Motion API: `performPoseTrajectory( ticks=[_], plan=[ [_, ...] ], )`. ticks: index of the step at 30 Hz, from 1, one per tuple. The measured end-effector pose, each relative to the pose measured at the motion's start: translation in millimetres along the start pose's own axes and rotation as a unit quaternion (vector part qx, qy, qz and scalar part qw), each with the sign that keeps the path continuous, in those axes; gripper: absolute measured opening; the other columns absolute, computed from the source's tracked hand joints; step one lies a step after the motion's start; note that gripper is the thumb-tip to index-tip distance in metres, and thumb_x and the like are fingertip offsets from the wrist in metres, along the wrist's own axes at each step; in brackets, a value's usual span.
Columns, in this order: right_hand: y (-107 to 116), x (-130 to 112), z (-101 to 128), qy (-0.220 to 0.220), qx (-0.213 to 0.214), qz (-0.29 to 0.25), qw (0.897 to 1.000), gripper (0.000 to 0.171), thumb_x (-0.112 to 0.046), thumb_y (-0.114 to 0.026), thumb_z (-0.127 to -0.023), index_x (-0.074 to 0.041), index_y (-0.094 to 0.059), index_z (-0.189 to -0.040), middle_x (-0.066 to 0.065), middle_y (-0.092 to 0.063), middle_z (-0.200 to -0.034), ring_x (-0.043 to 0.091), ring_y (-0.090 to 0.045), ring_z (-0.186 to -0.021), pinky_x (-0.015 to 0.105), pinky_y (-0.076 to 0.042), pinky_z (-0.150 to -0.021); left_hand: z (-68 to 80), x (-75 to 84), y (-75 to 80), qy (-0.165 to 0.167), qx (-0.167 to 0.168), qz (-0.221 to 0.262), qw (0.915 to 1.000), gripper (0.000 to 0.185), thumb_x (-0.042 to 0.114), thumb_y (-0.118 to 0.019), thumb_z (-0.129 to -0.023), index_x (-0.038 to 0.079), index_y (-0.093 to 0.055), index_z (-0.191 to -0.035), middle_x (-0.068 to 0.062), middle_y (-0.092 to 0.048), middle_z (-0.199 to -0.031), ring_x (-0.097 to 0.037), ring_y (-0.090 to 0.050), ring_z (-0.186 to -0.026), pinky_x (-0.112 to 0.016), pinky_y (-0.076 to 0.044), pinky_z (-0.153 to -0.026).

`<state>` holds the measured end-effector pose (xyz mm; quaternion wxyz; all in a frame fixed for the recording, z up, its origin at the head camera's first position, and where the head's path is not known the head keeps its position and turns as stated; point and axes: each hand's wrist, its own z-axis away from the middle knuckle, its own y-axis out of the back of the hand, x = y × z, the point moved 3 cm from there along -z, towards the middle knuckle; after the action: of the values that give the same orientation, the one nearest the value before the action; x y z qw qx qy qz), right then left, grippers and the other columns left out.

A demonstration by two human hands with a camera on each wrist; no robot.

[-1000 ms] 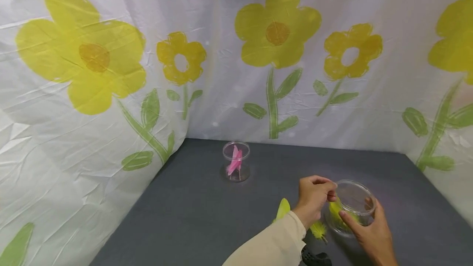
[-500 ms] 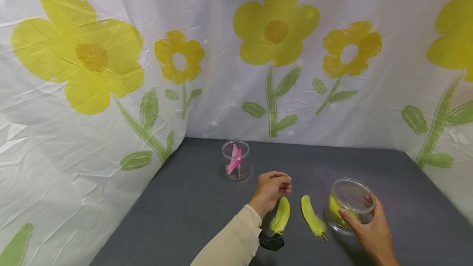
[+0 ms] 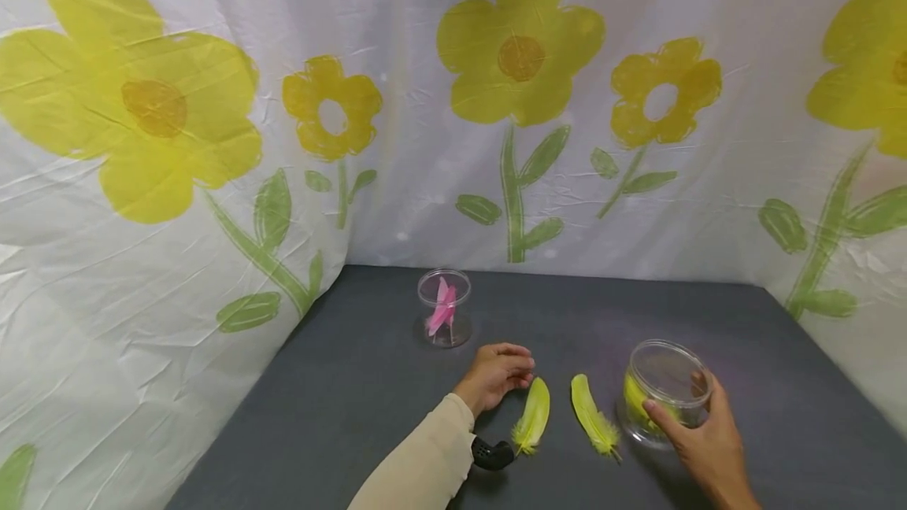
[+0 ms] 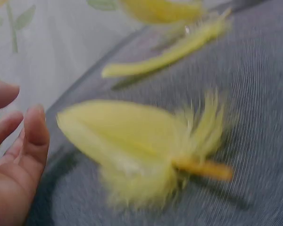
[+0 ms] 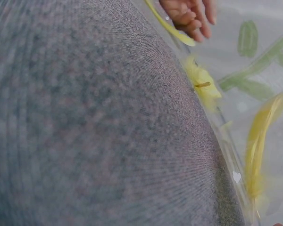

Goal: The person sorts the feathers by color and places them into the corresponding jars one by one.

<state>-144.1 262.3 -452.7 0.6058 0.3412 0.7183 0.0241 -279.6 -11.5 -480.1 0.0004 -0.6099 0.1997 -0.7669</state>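
My right hand (image 3: 679, 409) grips a clear round jar (image 3: 666, 372) at the front right of the grey table, thumb on its near wall. Yellow feathers (image 5: 258, 146) lie inside it. Two more yellow feathers rest on the table to its left: one (image 3: 594, 423) close to the jar, another (image 3: 533, 415) further left. My left hand (image 3: 512, 370) hovers beside that left feather (image 4: 132, 141) with loosely curled fingers (image 4: 34, 134), holding nothing. A small clear jar (image 3: 443, 297) with a pink feather (image 3: 441, 315) stands farther back.
White sheets printed with yellow flowers (image 3: 520, 53) wall in the grey table (image 3: 354, 400) at the back and on both sides. A black wrist camera (image 3: 492, 455) sits under my left sleeve.
My left hand has drawn back from the big jar's rim and moved left, to beside the left feather. The two loose feathers now show. My right hand keeps its grip.
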Motion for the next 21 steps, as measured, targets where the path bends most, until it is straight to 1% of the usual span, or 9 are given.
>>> performPoseTrajectory(
  ticks=[4,7,9,11,14,16,18,19,21],
  plan=[
    [-1,-2,1,0.002,-0.004,-0.003,1.0,0.104,-0.029,-0.08,-0.08,-0.002,-0.011,-0.153,0.032,-0.031,-0.145,0.051,-0.027,-0.13,0.066,-0.022,-0.099,-0.2,-2.3,2.1,0.018,-0.011,-0.029,0.9994,0.028,-0.008,-0.069,-0.082,-0.011,-0.063,-0.109,-0.012,-0.065,-0.078,-0.017,-0.059,-0.058,-0.026,-0.051,-0.053],
    [-1,-2,1,-0.004,-0.006,-0.003,1.0,0.105,-0.03,-0.08,-0.08,-0.002,-0.01,-0.153,0.032,-0.03,-0.145,0.052,-0.026,-0.13,0.066,-0.022,-0.099,-0.4,-2.6,0.0,0.013,-0.025,-0.064,0.9975,0.028,-0.008,-0.07,-0.081,-0.01,-0.063,-0.108,-0.012,-0.065,-0.076,-0.017,-0.058,-0.056,-0.026,-0.049,-0.051],
    [-1,-3,1,-0.011,-0.008,-0.001,1.0,0.106,-0.031,-0.08,-0.081,-0.001,-0.008,-0.153,0.033,-0.029,-0.145,0.053,-0.026,-0.13,0.067,-0.023,-0.098,-0.7,-2.5,-3.1,0.005,-0.034,-0.103,0.9941,0.027,-0.007,-0.071,-0.08,-0.009,-0.064,-0.106,-0.011,-0.065,-0.073,-0.017,-0.056,-0.054,-0.025,-0.048,-0.049],
    [0,-2,1,-0.019,-0.011,0.002,1.0,0.107,-0.033,-0.079,-0.081,-0.002,-0.006,-0.153,0.033,-0.027,-0.147,0.054,-0.025,-0.13,0.068,-0.024,-0.097,-0.6,-2.0,-6.9,-0.009,-0.039,-0.157,0.9868,0.026,-0.007,-0.072,-0.078,-0.007,-0.066,-0.103,-0.01,-0.064,-0.069,-0.016,-0.054,-0.052,-0.025,-0.047,-0.046],
    [1,-1,0,-0.023,-0.016,0.005,1.0,0.107,-0.035,-0.078,-0.082,-0.003,-0.005,-0.154,0.033,-0.025,-0.147,0.054,-0.025,-0.13,0.068,-0.025,-0.095,1.9,0.5,-12.3,-0.025,-0.037,-0.234,0.9711,0.023,-0.008,-0.074,-0.075,-0.003,-0.07,-0.097,-0.008,-0.062,-0.064,-0.015,-0.051,-0.049,-0.025,-0.045,-0.044],
    [1,0,0,-0.022,-0.018,0.004,1.0,0.107,-0.035,-0.078,-0.082,-0.004,-0.005,-0.154,0.032,-0.025,-0.148,0.054,-0.026,-0.13,0.068,-0.026,-0.094,3.7,2.2,-13.5,-0.032,-0.037,-0.268,0.9622,0.021,-0.009,-0.073,-0.074,-0.003,-0.071,-0.094,-0.007,-0.06,-0.062,-0.015,-0.049,-0.049,-0.024,-0.044,-0.043],
    [0,1,0,-0.02,-0.016,0.004,1.0,0.106,-0.034,-0.078,-0.082,-0.004,-0.006,-0.154,0.032,-0.026,-0.147,0.054,-0.026,-0.13,0.068,-0.026,-0.094,5.2,4.6,-11.6,-0.038,-0.035,-0.28,0.9585,0.018,-0.009,-0.071,-0.074,-0.003,-0.072,-0.091,-0.006,-0.06,-0.063,-0.014,-0.049,-0.049,-0.023,-0.045,-0.044],
    [0,1,0,-0.02,-0.016,0.005,1.0,0.106,-0.034,-0.078,-0.082,-0.004,-0.006,-0.154,0.032,-0.026,-0.148,0.054,-0.026,-0.13,0.068,-0.026,-0.094,5.1,5.2,-8.9,-0.039,-0.03,-0.28,0.9587,0.017,-0.009,-0.07,-0.075,-0.004,-0.072,-0.09,-0.005,-0.06,-0.064,-0.014,-0.05,-0.05,-0.023,-0.046,-0.045],
    [0,2,-1,-0.02,-0.017,0.006,1.0,0.107,-0.035,-0.078,-0.082,-0.004,-0.006,-0.154,0.031,-0.026,-0.148,0.054,-0.025,-0.13,0.068,-0.026,-0.094,5.7,7.7,-0.6,-0.048,-0.01,-0.266,0.9626,0.015,-0.009,-0.068,-0.076,-0.005,-0.072,-0.09,-0.005,-0.06,-0.066,-0.014,-0.051,-0.052,-0.023,-0.047,-0.046]
  ],
)
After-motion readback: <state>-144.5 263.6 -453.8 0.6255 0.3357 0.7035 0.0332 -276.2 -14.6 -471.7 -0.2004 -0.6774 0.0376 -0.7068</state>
